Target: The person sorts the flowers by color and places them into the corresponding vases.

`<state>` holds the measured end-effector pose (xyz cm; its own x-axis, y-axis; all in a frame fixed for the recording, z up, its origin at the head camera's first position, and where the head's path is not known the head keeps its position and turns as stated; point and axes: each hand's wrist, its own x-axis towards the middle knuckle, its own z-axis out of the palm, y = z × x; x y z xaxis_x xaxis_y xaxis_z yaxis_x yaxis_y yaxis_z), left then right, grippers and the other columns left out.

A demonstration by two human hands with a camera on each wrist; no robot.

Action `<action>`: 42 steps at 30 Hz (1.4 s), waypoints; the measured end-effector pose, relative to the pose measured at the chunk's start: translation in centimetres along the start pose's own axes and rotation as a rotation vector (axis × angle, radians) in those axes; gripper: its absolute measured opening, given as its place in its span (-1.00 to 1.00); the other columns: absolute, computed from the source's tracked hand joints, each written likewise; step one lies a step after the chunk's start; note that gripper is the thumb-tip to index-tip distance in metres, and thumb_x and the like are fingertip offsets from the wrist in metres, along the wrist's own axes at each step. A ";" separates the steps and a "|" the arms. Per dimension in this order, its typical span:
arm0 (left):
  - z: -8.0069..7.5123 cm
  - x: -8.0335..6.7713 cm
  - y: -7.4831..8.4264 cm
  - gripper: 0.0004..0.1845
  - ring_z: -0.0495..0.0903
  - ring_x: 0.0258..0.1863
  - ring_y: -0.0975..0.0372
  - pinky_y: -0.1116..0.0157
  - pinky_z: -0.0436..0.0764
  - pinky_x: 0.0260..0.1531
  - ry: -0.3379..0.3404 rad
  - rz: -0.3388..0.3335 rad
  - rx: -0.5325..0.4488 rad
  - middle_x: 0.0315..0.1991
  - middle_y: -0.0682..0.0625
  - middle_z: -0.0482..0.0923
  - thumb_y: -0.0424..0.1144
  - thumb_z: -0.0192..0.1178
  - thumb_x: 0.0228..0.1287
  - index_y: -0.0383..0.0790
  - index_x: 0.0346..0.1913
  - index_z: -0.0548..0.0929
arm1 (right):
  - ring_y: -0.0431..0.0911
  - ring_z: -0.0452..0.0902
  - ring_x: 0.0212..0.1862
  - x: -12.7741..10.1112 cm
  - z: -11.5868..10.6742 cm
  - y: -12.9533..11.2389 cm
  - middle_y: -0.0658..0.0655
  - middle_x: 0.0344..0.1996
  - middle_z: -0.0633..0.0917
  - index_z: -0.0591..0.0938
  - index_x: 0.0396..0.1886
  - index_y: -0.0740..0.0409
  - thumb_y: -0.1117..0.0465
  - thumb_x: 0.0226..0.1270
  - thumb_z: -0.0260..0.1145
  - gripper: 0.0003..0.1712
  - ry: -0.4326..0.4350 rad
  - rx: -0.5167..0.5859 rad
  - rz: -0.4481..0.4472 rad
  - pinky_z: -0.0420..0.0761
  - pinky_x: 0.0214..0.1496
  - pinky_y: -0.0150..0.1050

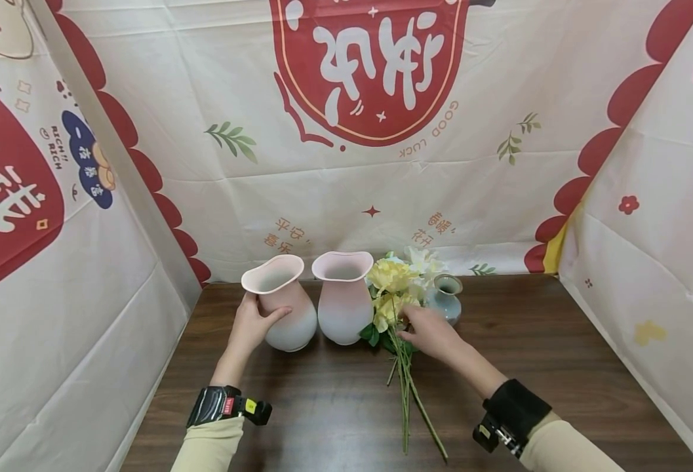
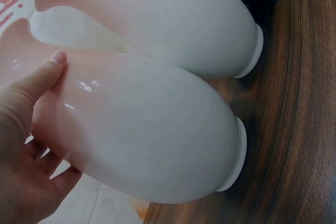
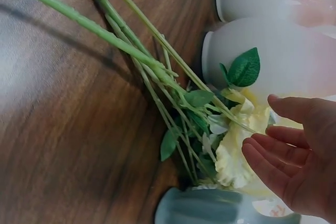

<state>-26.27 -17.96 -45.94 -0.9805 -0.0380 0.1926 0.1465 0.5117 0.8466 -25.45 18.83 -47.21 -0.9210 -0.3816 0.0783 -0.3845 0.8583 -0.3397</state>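
My left hand [image 1: 253, 322] holds a pink-and-grey vase [image 1: 293, 322] by its neck, thumb on the front and fingers around the far side. That vase leans slightly left in the head view. A matching vase [image 1: 345, 311] stands upright just to its right. My right hand [image 3: 302, 156] is at the yellow flowers [image 3: 236, 153], its fingers loosely bent and the thumb apart. Whether its fingertips touch a stem or petal is hard to tell. The flowers' green stems [image 1: 406, 400] stretch over the table toward me.
A small blue-grey vase [image 1: 445, 303] stands right of the flowers, behind my right hand. White flowers [image 1: 424, 261] lie at the back by the yellow ones. The dark wooden table [image 1: 535, 367] is bordered by printed cloth walls [image 1: 334, 190] behind and at both sides.
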 end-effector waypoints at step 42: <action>0.1 0.1 -0.3 0.01 0.31 0.46 -0.06 -0.05 0.32 0.44 -0.010 -0.009 -0.027 0.43 -0.22 0.28 -0.06 0.49 0.11 -0.22 0.50 0.10 | -0.19 0.41 -0.61 -1.1 4.1 -0.1 -0.05 -0.66 0.57 0.56 -0.64 0.05 0.17 0.16 0.51 -0.70 0.013 0.091 0.242 0.40 -0.51 -0.30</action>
<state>-26.41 -18.03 -46.19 -0.9831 -0.0345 0.1799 0.1405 0.4883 0.8613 -24.13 17.79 -51.10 -0.9865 -0.1640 -0.0039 -0.1461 0.8894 -0.4332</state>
